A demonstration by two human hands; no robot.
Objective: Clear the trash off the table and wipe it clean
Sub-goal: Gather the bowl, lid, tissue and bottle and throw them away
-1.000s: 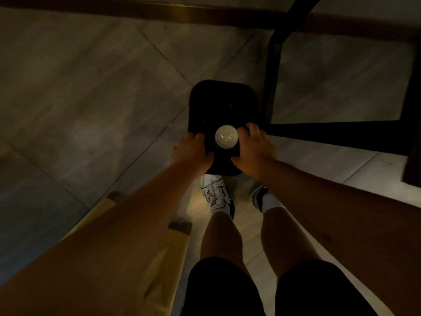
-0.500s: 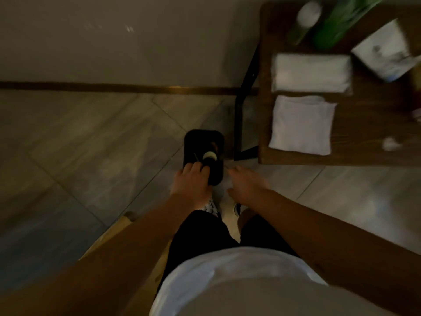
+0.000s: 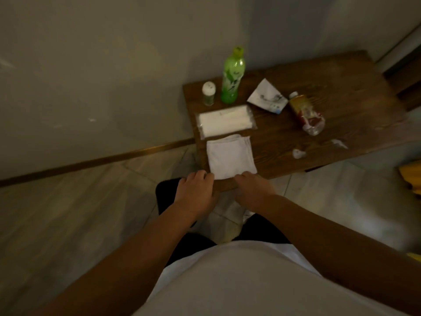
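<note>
A dark wooden table (image 3: 341,87) stands against the wall. On it lie a folded white cloth (image 3: 230,156), a wrapped tissue pack (image 3: 224,120), an upright green bottle (image 3: 232,76), a small white-capped jar (image 3: 209,93), a crumpled white wrapper (image 3: 266,96), a lying bottle with a red label (image 3: 306,112) and small white scraps (image 3: 298,153). My left hand (image 3: 197,192) and my right hand (image 3: 252,190) hover at the table's near edge, just below the cloth, fingers loosely spread and empty. The black bin (image 3: 165,195) sits on the floor under my left hand, mostly hidden.
The floor is pale tile with a brass strip along the wall (image 3: 91,163). Something yellow (image 3: 412,176) lies at the right edge. My legs and white shirt fill the lower frame.
I have stood up from the bin on the floor. Both hands left the bin and rose to the table's near edge by the cloth; the view now takes in the tabletop.
</note>
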